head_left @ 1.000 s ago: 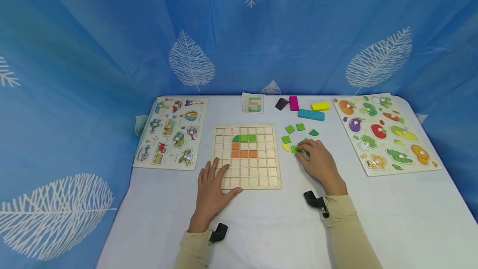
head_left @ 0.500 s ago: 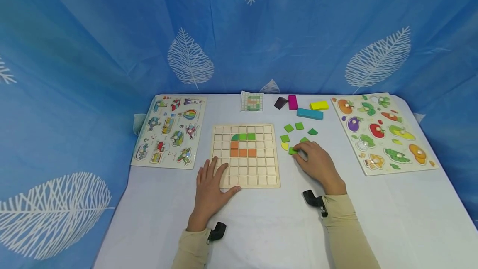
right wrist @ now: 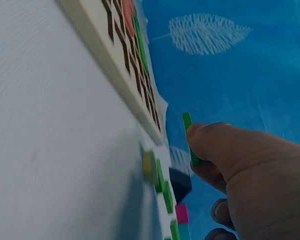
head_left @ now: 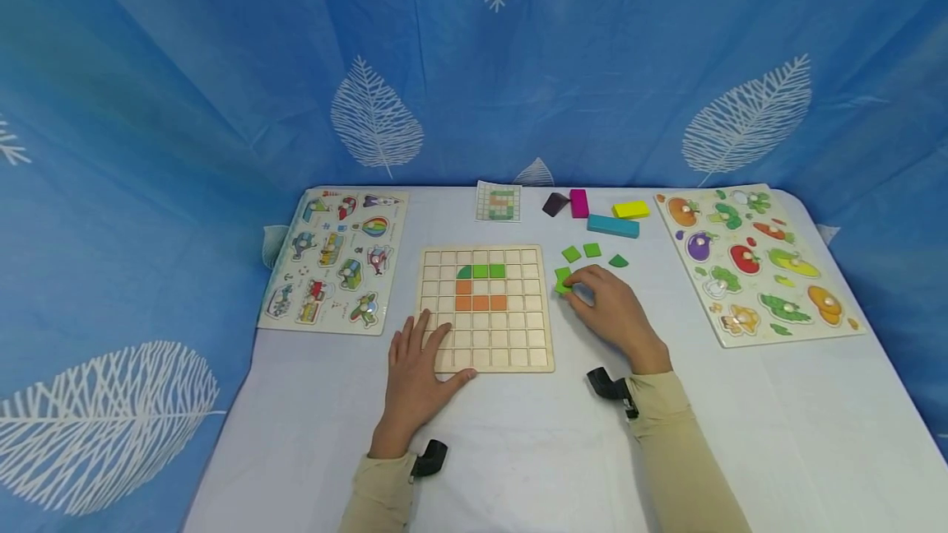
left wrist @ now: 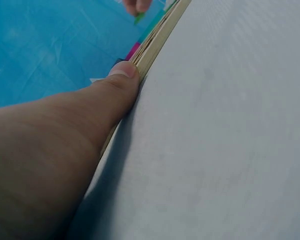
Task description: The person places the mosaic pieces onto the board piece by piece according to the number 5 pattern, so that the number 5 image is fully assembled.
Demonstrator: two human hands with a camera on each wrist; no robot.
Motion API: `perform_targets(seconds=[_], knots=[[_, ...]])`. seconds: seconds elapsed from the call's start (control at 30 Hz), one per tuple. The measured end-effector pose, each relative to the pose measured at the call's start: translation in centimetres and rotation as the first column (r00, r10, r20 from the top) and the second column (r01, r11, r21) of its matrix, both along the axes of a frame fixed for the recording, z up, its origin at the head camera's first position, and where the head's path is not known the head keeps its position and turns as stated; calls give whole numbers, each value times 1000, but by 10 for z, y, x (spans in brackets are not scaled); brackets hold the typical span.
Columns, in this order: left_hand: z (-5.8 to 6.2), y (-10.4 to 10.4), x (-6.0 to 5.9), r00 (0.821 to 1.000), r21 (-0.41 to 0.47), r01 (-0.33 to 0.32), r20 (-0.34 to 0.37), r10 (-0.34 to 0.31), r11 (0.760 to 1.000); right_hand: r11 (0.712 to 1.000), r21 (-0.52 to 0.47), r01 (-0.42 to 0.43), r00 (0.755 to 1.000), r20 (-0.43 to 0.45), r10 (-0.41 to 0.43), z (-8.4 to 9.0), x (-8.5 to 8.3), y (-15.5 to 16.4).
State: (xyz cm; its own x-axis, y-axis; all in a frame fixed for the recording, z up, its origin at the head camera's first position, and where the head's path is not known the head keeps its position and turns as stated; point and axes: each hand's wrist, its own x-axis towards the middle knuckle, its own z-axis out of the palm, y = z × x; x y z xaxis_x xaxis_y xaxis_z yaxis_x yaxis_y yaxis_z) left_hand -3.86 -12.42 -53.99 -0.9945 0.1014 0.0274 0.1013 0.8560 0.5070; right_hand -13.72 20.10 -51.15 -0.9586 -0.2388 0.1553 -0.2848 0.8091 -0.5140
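Note:
A wooden grid board [head_left: 518,344] lies in front of me, with green tiles [head_left: 481,271] and orange tiles [head_left: 481,303] set in its upper middle. My left hand [head_left: 422,336] rests flat on the board's near left corner. In the left wrist view its thumb [left wrist: 121,75] lies against the board's edge [left wrist: 160,35]. My right hand [head_left: 578,286] is just right of the board and pinches a green square tile [head_left: 564,286], which stands on edge off the table in the right wrist view [right wrist: 190,137].
Loose green tiles [head_left: 581,252] and a yellow piece [right wrist: 149,165] lie right of the board. A pattern card [head_left: 499,202] and coloured blocks [head_left: 613,225] sit behind. A vehicle peg puzzle [head_left: 333,261] lies at left, a vegetable peg puzzle [head_left: 755,261] at right. Blue cloth surrounds the table.
My right hand has lifted a green tile from the loose pile and carried it left, closer to the board's right edge. The left hand has stayed put.

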Motion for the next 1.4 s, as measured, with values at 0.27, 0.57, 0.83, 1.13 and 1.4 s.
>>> perform_targets(seconds=[0.27, 0.57, 0.83, 1.13, 1.4], knots=[[-1, 1, 0, 1000, 8, -1, 14, 0, 1000, 993, 42, -114, 992, 60, 112, 4, -20, -32], [1, 0, -1, 1000, 0, -6, 13, 6, 1000, 979, 77, -189, 980, 78, 183, 6, -43, -57], [0, -1, 0, 1000, -2, -4, 12, 4, 1000, 969, 112, -219, 974, 78, 212, 1, -51, -66], [-2, 0, -1, 1000, -6, -3, -2, 3, 1000, 970, 138, -200, 977, 101, 187, -3, -55, -68], [-2, 0, -1, 1000, -7, -5, 7, 5, 1000, 970, 133, -202, 975, 117, 187, -2, -55, -68]])
